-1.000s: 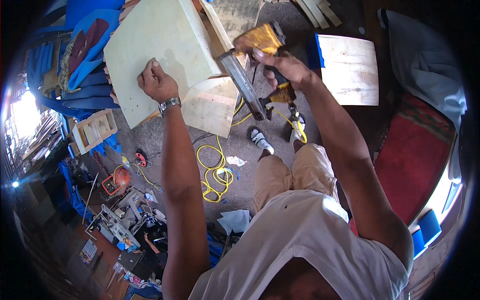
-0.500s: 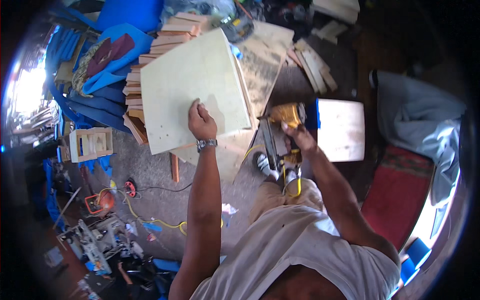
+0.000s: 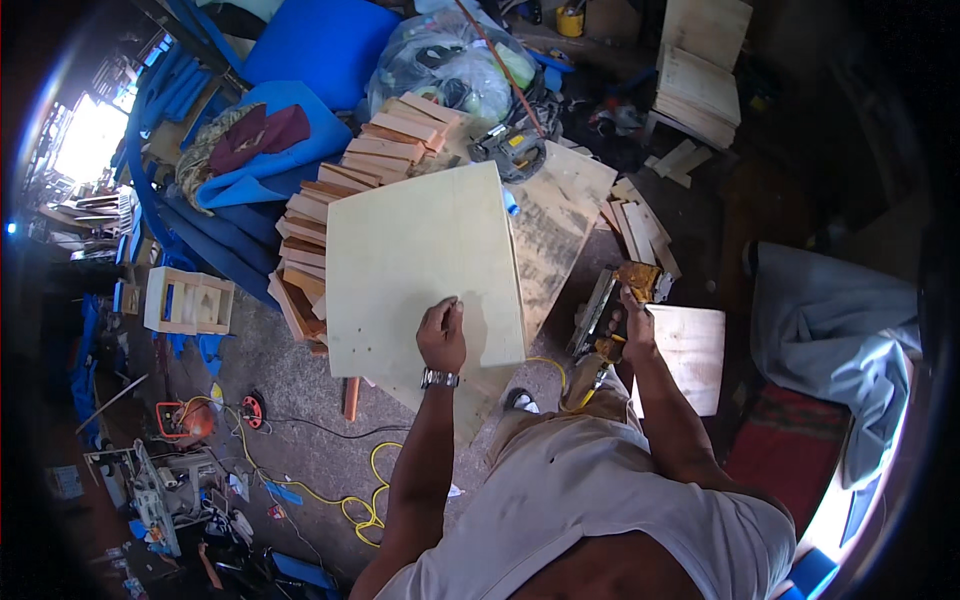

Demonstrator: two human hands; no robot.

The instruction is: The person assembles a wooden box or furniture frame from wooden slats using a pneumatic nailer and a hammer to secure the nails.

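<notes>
The left hand [image 3: 442, 335] lies flat, fingers spread a little, pressing on the near edge of a pale plywood panel [image 3: 420, 265]. The panel stretches away from that hand, resting over a stack of reddish wood blocks [image 3: 345, 190] and a second, rougher plywood sheet [image 3: 555, 225] beyond and to the right. The right hand [image 3: 632, 325] is closed around the grip of a yellow nail gun [image 3: 612, 315], held just off the panel's right edge, above the person's knee.

The panel looks thin, stiff and fairly light, with a smooth face that would likely slide under a flat palm; I would take it by its edges rather than its face. The nail gun seems heavy for its size and is best held at its handle. A yellow hose [image 3: 365, 495] trails on the floor below the left forearm, and a small wooden crate [image 3: 188, 300] sits well to the left.
</notes>
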